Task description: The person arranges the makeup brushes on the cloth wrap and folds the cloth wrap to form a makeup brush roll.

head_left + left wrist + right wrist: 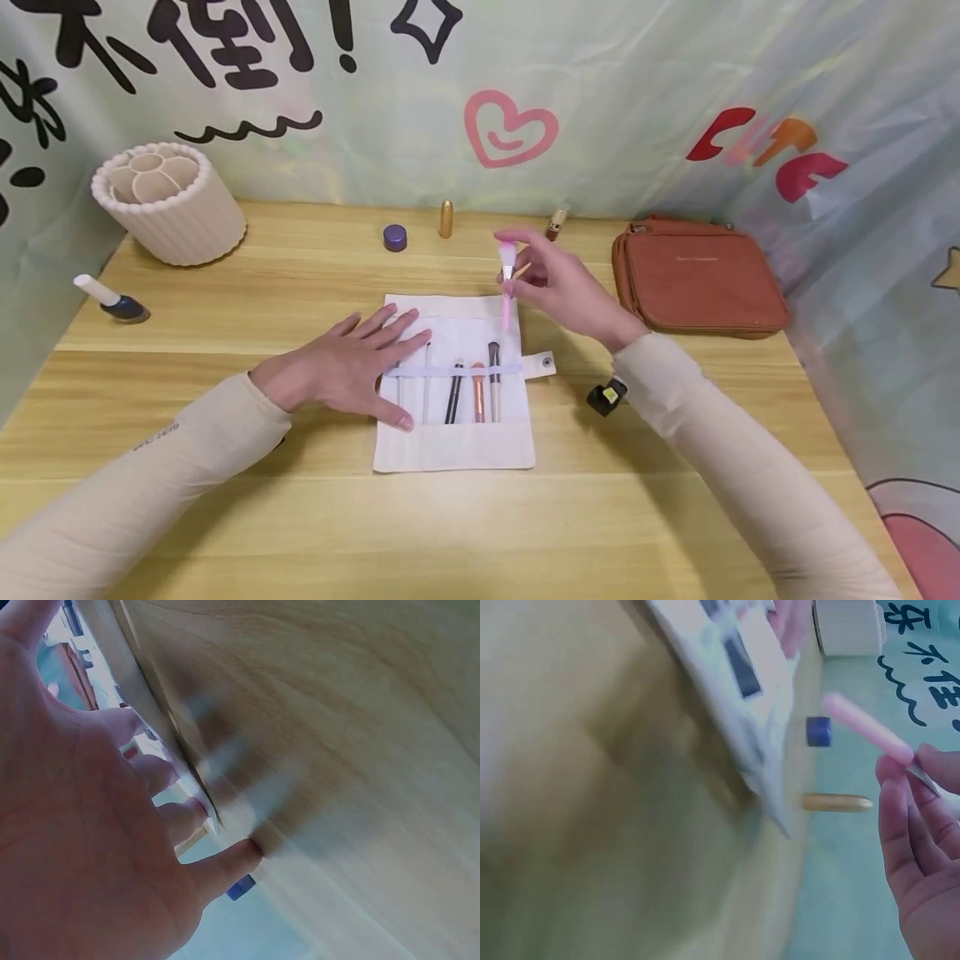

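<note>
A white cloth brush roll (457, 446) lies open on the wooden table, with several brushes tucked under its elastic band. My left hand (352, 367) lies flat with straight fingers on the roll's left part. My right hand (558, 287) hovers above the roll's upper right corner and pinches a pink makeup brush (507, 283), bristles up. In the right wrist view the pink brush handle (866, 727) sticks out from my fingertips (900, 795). The left wrist view shows my spread fingers (225, 862) on the roll's edge.
A ribbed cream organizer (168, 200) stands at the back left, a nail polish bottle (112, 302) lies near the left edge. A purple cap (394, 237), gold tube (446, 218) and small bottle (557, 223) line the back. A brown pouch (693, 275) sits right.
</note>
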A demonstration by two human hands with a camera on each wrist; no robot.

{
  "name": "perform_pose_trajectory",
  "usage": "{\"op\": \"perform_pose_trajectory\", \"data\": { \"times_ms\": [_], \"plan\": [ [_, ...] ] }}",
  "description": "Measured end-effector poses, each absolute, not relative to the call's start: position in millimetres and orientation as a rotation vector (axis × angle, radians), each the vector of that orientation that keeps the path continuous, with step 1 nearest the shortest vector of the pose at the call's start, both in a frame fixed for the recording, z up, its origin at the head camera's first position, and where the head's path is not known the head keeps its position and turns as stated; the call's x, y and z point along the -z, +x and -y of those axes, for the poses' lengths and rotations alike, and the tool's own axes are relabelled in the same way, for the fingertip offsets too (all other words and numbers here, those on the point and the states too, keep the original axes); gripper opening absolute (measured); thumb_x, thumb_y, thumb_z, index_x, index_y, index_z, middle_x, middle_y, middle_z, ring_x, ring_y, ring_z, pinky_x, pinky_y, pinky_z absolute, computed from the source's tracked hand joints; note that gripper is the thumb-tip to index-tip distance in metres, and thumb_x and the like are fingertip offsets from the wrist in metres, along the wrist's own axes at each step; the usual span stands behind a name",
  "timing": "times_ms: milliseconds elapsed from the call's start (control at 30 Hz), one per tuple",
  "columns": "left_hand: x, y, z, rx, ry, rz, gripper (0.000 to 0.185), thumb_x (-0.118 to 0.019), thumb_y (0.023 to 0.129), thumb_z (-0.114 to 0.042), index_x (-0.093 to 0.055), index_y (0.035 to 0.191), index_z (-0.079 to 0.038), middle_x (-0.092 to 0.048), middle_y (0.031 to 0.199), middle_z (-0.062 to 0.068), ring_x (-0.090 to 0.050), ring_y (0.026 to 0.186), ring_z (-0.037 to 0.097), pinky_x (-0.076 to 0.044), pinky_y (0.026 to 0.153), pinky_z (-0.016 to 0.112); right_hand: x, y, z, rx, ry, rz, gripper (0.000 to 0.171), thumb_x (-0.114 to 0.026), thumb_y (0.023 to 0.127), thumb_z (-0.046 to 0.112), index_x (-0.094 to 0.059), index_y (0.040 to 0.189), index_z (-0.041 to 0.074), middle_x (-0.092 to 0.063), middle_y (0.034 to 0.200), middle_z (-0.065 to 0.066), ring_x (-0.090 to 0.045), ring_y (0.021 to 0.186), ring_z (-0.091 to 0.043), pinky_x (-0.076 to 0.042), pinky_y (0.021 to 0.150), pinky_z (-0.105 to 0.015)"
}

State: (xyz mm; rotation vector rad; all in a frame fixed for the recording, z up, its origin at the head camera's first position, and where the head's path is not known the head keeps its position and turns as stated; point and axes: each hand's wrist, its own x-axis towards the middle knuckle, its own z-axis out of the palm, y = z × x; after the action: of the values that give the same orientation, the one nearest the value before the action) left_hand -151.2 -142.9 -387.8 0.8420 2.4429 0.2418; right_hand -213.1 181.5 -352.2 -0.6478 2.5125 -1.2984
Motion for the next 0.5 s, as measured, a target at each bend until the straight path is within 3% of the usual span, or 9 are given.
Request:
{"op": "perform_pose_trajectory", "data": {
  "times_ms": [133,267,500],
  "plan": [
    [388.8,-151.9,143.5,-0.226,0.824,-2.457,0.123,-0.070,0.086,-0.084,-0.009,0.177,-0.027,0.008,0.185,0.005,0.011,0.171,0.037,-0.001,0.133,0.071,366.4,-205.2,-188.8,1.321,-0.620,-2.457,0.056,-0.074,0.105,0.011,-0.051,0.156,0.017,-0.067,0.107,-0.013,-0.077,0.094,-0.030,-0.060,0.083,-0.037],
    [389.7,-152.7,143.2,-0.213,0.811,-2.455,0.123,-0.070,0.086,-0.084,-0.008,0.177,-0.029,0.010,0.185,0.003,0.013,0.171,0.035,0.000,0.133,0.070,376.6,-201.1,-193.0,1.300,-0.601,-2.471,0.053,-0.073,0.106,0.012,-0.051,0.154,0.010,-0.068,0.105,-0.013,-0.077,0.089,-0.033,-0.063,0.084,-0.044],
    [389.1,-152.1,143.0,-0.223,0.815,-2.452,0.123,-0.070,0.086,-0.084,-0.008,0.177,-0.029,0.010,0.185,0.003,0.013,0.171,0.036,0.000,0.133,0.071,377.9,-202.0,-195.8,1.359,-0.544,-2.529,0.051,-0.072,0.107,0.013,-0.052,0.154,0.013,-0.067,0.107,-0.013,-0.076,0.090,-0.037,-0.064,0.084,-0.051]
  ]
}}
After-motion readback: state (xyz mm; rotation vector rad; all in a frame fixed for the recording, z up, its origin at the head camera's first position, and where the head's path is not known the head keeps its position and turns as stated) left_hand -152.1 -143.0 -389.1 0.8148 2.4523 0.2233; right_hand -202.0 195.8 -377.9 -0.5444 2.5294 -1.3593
